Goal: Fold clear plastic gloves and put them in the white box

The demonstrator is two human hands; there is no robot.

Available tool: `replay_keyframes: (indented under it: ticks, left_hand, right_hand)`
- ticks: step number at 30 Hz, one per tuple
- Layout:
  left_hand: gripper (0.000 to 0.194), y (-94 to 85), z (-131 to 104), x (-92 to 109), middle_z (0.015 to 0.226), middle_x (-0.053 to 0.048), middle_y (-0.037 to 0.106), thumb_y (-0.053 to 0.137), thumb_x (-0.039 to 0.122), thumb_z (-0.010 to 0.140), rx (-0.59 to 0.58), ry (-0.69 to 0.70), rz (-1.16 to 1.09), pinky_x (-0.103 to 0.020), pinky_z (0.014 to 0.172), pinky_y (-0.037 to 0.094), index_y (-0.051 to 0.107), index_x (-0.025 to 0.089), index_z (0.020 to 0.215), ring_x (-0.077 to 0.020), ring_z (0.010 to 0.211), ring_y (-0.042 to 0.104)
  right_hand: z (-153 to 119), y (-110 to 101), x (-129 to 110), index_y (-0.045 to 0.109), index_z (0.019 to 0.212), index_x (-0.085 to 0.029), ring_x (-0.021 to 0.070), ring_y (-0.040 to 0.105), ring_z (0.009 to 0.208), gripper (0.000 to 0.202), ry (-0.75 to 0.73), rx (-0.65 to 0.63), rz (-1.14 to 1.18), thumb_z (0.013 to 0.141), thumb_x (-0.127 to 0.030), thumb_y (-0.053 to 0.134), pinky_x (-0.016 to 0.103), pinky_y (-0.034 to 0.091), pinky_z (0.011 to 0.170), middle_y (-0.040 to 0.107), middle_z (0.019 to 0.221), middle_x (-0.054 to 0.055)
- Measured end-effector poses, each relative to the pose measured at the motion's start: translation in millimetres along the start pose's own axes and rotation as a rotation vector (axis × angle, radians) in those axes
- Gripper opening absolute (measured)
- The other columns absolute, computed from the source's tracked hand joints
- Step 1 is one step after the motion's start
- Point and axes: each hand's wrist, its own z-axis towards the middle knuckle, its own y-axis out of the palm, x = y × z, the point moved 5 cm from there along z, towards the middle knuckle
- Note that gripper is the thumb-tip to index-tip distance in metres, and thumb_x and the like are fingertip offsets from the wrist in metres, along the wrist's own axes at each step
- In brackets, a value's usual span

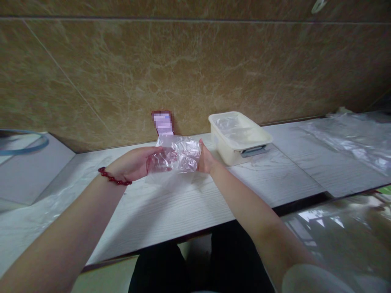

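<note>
A clear, crinkled plastic bag (179, 156) is stretched between my two hands, just above the tabletop. My left hand (139, 162), with a dark red bead bracelet at the wrist, grips its left end; the fingertips are partly covered by the film. At the other end my right hand (207, 158) closes round the bag's edge, thumb upward and its other fingers mostly hidden. Shiny folds bunch near the right hand, and a thinner flap hangs below. What the bag contains, if anything, I cannot make out.
A cream plastic box (227, 152) with a grey latch holds clear film, right of my hands. Behind the bag, a phone-like object (163, 122), blurred, leans on the brown marbled wall (183, 73). Plastic sheeting (351, 136) lies far right; a white box (36, 171) stands left.
</note>
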Motion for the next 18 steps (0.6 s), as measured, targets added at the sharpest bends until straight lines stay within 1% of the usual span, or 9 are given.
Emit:
replay_keyframes:
  ticks: [3,5,6,8,11,13,15,18]
  left_hand:
    - [0.027,-11.3,9,-13,0.091,-0.013,0.064,0.037,0.015,0.081,-0.010,-0.065,-0.193,-0.036,0.074,0.050,0.059,0.007,0.094,-0.0208,0.083,0.060]
    - [0.026,-19.8,18,-30,0.085,-0.013,0.065,0.036,0.012,0.081,-0.019,-0.086,-0.259,-0.032,0.069,0.051,0.059,0.005,0.091,-0.0188,0.075,0.062]
    - [0.024,-23.8,23,-40,0.082,-0.012,0.065,0.037,0.010,0.081,-0.026,-0.088,-0.286,-0.030,0.068,0.051,0.060,0.005,0.089,-0.0173,0.073,0.062]
    - [0.021,-33.0,32,-63,0.074,-0.010,0.066,0.039,0.009,0.079,0.002,-0.093,-0.325,-0.028,0.066,0.051,0.060,0.006,0.082,-0.0148,0.064,0.061]
    - [0.021,-41.2,42,-97,0.073,-0.010,0.066,0.040,0.011,0.080,0.011,-0.138,-0.360,-0.028,0.067,0.050,0.060,0.006,0.084,-0.0157,0.066,0.062]
    - [0.023,-43.6,46,-112,0.077,-0.011,0.066,0.040,0.013,0.081,0.009,-0.164,-0.376,-0.029,0.069,0.050,0.059,0.005,0.088,-0.0170,0.070,0.062]
    - [0.024,-44.1,46,-119,0.083,-0.013,0.066,0.039,0.014,0.082,0.013,-0.172,-0.402,-0.030,0.074,0.049,0.059,0.005,0.092,-0.0182,0.077,0.062]
    - [0.027,-43.9,43,-117,0.088,-0.014,0.065,0.036,0.013,0.082,0.057,-0.152,-0.420,-0.030,0.075,0.048,0.057,0.004,0.096,-0.0190,0.084,0.061]
  right_hand:
    - [-2,4,5,0.054,0.098,-0.013,0.0192,0.060,0.077,0.081,0.105,-0.092,0.175,0.073,-0.067,-0.001,0.038,0.046,0.074,0.063,0.086,0.010]
    - [0,4,9,0.055,0.092,-0.013,0.0178,0.061,0.072,0.071,0.169,-0.087,0.208,0.076,-0.066,0.011,0.034,0.048,0.071,0.063,0.077,0.008]
    - [1,3,11,0.055,0.089,-0.013,0.0170,0.061,0.070,0.066,0.196,-0.065,0.205,0.077,-0.065,0.016,0.032,0.048,0.069,0.063,0.074,0.007]
    - [4,-2,16,0.054,0.086,-0.014,0.0157,0.061,0.066,0.056,0.242,0.010,0.173,0.078,-0.061,0.025,0.029,0.049,0.064,0.063,0.070,0.006]
    - [7,-11,23,0.051,0.085,-0.015,0.0152,0.061,0.063,0.045,0.284,0.129,0.092,0.078,-0.056,0.035,0.027,0.050,0.058,0.063,0.071,0.006]
    - [10,-14,28,0.049,0.084,-0.015,0.0147,0.061,0.062,0.035,0.288,0.157,0.030,0.077,-0.049,0.045,0.026,0.050,0.057,0.063,0.072,0.006]
    - [12,-14,30,0.048,0.082,-0.014,0.0134,0.061,0.063,0.027,0.255,0.122,-0.023,0.075,-0.039,0.055,0.025,0.050,0.058,0.062,0.074,0.006]
    - [14,-11,32,0.050,0.080,-0.013,0.0097,0.060,0.062,0.023,0.180,0.076,-0.085,0.066,-0.021,0.066,0.021,0.050,0.059,0.061,0.073,0.002]
